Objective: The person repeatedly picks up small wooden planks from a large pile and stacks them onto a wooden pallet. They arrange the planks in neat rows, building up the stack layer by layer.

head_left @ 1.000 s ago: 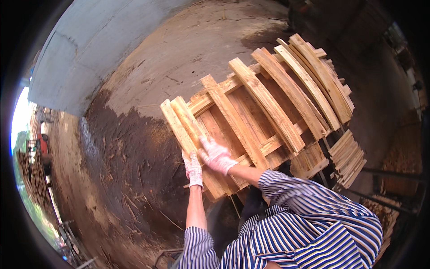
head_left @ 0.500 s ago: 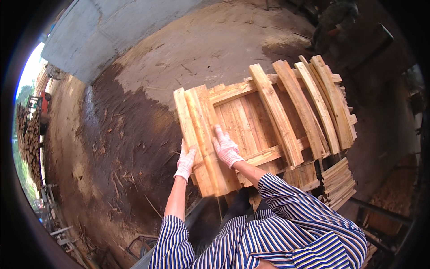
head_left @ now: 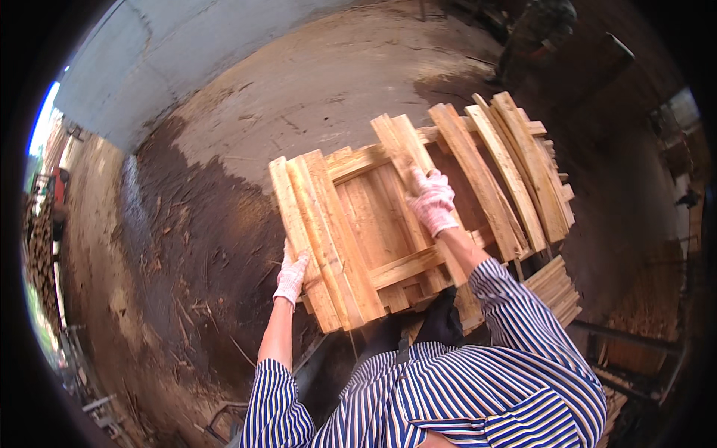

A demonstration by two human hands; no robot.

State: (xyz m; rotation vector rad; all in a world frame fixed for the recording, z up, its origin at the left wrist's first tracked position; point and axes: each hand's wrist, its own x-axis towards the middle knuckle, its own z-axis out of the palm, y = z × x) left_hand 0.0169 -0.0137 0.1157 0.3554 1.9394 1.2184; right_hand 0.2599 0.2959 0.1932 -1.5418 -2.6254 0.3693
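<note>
A stack of pale sawn wooden planks lies before me, boards set crosswise over long rails [head_left: 407, 269]. My left hand [head_left: 290, 277], in a pinkish-white knit glove, grips the outer edge of the leftmost plank [head_left: 302, 246], thumb on top. Two more planks [head_left: 336, 231] lie side by side against it. Further right, my right hand [head_left: 433, 203], gloved alike, is closed round a plank [head_left: 396, 149] lying at a slant over the rails; its fingertips are partly hidden. Several other cross planks [head_left: 515, 172] lie spaced out on the stack's right side.
Dark, wet ground with bark scraps [head_left: 202, 246] spreads left of the stack. A grey wall [head_left: 164, 60] stands at the back left. More stacked planks [head_left: 554, 287] lie lower right, near a dark metal frame [head_left: 627, 336]. Another person [head_left: 538, 37] is in the far right shade.
My right hand has left the left-hand planks, moved right and taken hold of a plank in the middle. That plank's top end has shifted left. My left hand stays at the outer plank.
</note>
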